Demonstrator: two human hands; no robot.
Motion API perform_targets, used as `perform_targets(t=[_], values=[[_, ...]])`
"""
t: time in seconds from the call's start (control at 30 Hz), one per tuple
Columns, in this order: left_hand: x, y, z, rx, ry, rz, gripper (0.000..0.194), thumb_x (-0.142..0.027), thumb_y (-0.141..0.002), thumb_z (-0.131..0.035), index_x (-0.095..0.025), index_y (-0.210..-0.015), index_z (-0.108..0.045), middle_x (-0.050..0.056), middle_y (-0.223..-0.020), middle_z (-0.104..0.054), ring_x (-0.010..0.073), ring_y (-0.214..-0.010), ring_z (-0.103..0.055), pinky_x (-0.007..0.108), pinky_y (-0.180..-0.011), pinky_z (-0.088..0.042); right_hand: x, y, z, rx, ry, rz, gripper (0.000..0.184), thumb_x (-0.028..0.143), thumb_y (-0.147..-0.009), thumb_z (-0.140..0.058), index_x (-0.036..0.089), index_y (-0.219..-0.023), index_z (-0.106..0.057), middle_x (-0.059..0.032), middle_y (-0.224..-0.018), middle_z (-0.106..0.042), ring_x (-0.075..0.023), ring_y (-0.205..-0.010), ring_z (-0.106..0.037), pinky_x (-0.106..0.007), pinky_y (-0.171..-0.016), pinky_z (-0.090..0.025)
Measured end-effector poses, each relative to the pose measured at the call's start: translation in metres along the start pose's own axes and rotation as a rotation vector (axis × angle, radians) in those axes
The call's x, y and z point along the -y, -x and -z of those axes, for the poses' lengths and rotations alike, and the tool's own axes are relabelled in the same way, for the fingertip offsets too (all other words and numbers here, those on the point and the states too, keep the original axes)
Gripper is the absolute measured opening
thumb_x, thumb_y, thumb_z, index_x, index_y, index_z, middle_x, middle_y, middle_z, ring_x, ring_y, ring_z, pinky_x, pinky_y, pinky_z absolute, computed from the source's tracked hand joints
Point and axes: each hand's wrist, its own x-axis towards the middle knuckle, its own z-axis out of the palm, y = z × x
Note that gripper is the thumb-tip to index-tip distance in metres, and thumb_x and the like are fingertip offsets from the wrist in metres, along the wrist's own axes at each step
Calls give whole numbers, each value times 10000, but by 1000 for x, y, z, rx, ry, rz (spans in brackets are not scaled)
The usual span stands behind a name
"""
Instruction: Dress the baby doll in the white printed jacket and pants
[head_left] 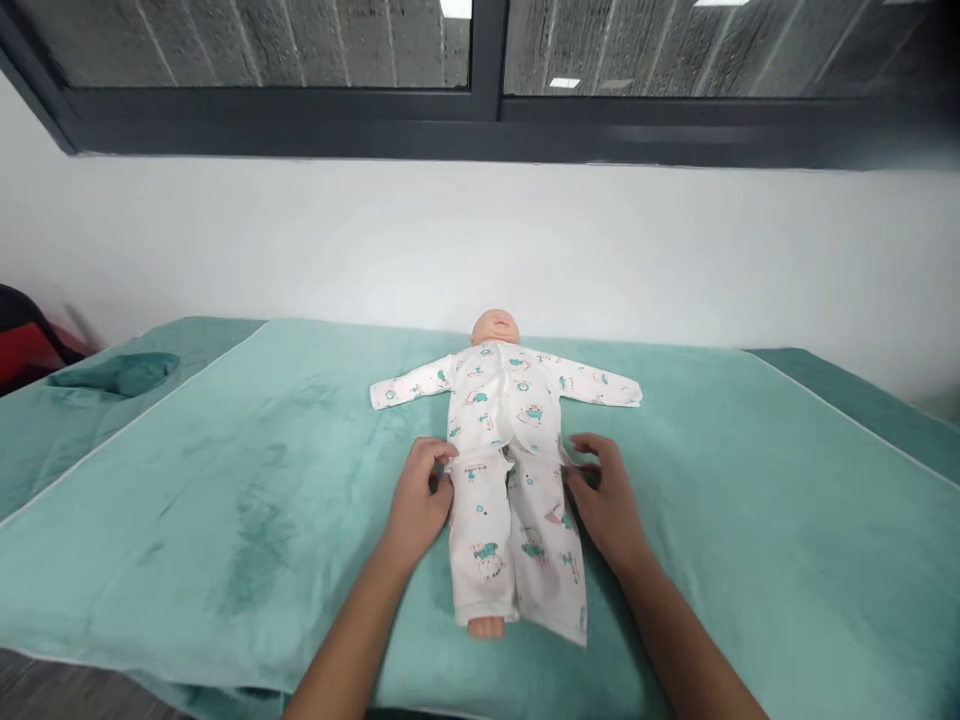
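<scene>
A baby doll [496, 326] lies on its back on a teal blanket [247, 480], head toward the wall. It wears a white top [502, 395] and white trousers [517, 540] printed with teal figures. One bare foot [486, 627] shows at the left trouser leg. My left hand [417, 500] pinches the trousers' waistband at the doll's left hip as I see it. My right hand [606, 495] rests against the waistband at the other hip, fingers curled on the fabric.
A folded dark teal cloth [120, 372] lies at the far left of the table. A red and black object [22, 345] sits at the left edge. The white wall [480, 240] and a dark window frame [487, 120] stand behind the table.
</scene>
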Motion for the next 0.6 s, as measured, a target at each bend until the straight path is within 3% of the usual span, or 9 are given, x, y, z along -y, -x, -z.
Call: perform_targets(t=[0.1,0.17,0.27,0.37,0.47,0.6], values=[[7,2,-7,-22,-74,32,226,-136,-827,-490,-222,-1030,-536,36,-1045,-559,173,-965,-539,297,-826,-439,-7,-5,-8,21,147,140,288,231,-785,-518,206,-1069,-561,-92,-1097,-575,-241,-1052,-525,-405,-911,-426],[9,0,-12,-53,-124,58,135,-192,-860,-485,-221,-979,-542,21,-966,-572,170,-880,-544,299,-785,-437,-7,-7,-12,17,198,115,209,224,-791,-492,209,-987,-564,-70,-995,-586,-224,-932,-549,-380,-826,-448],[7,-1,-13,-114,-164,57,78,-196,-872,-455,-216,-868,-530,-4,-853,-567,157,-776,-527,287,-726,-416,-6,-6,-12,-88,233,68,66,247,-798,-500,217,-846,-533,-23,-841,-563,-186,-755,-526,-324,-699,-432],[3,4,-10,-247,-144,104,65,-186,-854,-460,-213,-804,-493,-19,-778,-542,148,-716,-508,275,-690,-407,-5,0,-8,-151,262,116,92,288,-800,-544,224,-771,-484,10,-753,-517,-165,-700,-493,-299,-669,-405],[1,9,-8,-284,-183,131,65,-176,-835,-465,-213,-785,-485,-18,-764,-545,154,-713,-513,277,-673,-404,-5,6,-5,-8,352,165,138,293,-828,-516,225,-723,-460,13,-727,-497,-155,-656,-463,-291,-623,-369],[9,10,-5,-183,-299,83,98,-121,-774,-474,-214,-763,-504,-4,-783,-560,172,-748,-529,294,-683,-414,-11,7,5,179,329,133,142,335,-853,-504,225,-764,-513,1,-761,-548,-162,-672,-497,-295,-630,-396]])
